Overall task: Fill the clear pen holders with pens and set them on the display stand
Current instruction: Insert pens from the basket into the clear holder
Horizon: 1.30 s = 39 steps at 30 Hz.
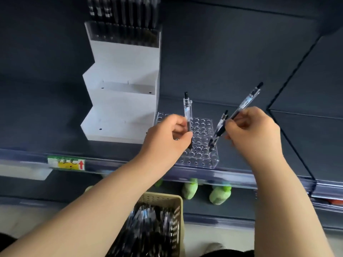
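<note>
Both hands loaded | left hand (167, 135) pinches upright pen (187, 112) over clear pen holder (203, 159) | right hand (254, 130) grips tilted pen (246, 101) above it | step: filling | next: tips into free holes

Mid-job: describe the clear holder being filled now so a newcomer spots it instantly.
Find the white stepped display stand on the dark shelf; just right of its base, at the shelf's front edge, lies a flat clear holder with rows of round holes, under the left hand and right hand. Unlike the pen-packed holder on the stand's top step, its holes are almost all empty.
</note>
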Motion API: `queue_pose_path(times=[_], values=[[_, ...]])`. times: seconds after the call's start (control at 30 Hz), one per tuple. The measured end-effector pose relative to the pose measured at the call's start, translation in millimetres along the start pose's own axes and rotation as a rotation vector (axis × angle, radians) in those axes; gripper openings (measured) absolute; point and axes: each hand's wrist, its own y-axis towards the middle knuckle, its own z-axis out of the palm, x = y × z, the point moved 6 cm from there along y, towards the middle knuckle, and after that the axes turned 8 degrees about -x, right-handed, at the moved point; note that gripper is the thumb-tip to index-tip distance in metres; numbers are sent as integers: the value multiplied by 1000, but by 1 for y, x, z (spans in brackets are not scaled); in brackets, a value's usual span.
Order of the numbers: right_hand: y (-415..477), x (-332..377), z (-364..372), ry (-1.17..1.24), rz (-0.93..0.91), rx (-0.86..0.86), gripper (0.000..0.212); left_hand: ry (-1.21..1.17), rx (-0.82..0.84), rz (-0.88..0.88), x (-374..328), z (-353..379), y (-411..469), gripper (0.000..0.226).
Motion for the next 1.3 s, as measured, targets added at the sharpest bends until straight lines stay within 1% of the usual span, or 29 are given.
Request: queue_pose_path(times=[0.13, 0.23, 0.33, 0.47, 0.63, 0.73, 0.87, 1.07, 1.17, 1.3], values=[[3, -15, 6, -107, -22, 87, 7, -2, 10, 14, -1, 27, 5, 25], [2, -25, 14, -149, -26, 130, 11, 3, 15, 14, 0, 38, 7, 21], [1, -31, 21, -195, -30, 137, 9, -8, 1, 6, 1, 40, 8, 22], [-1, -35, 30, -217, -21, 151, 9, -23, -18, -2, 2, 39, 7, 18], [-4, -38, 37, -322, -13, 203, 19, -27, -12, 5, 1, 34, 3, 23], [-6, -37, 38, -319, -3, 226, 19, -33, -16, 4, 2, 31, 1, 25], [-7, -32, 36, -309, -22, 221, 20, -30, -4, 3, 1, 30, -1, 21], [-7, -33, 35, -308, -13, 221, 22, -17, 5, 11, -3, 32, -2, 30], [-6, -32, 36, -305, -7, 200, 23, -5, 10, 13, -2, 33, -1, 26], [-7, -31, 40, -360, -39, 173, 25, -6, 7, -3, 2, 34, -2, 18]])
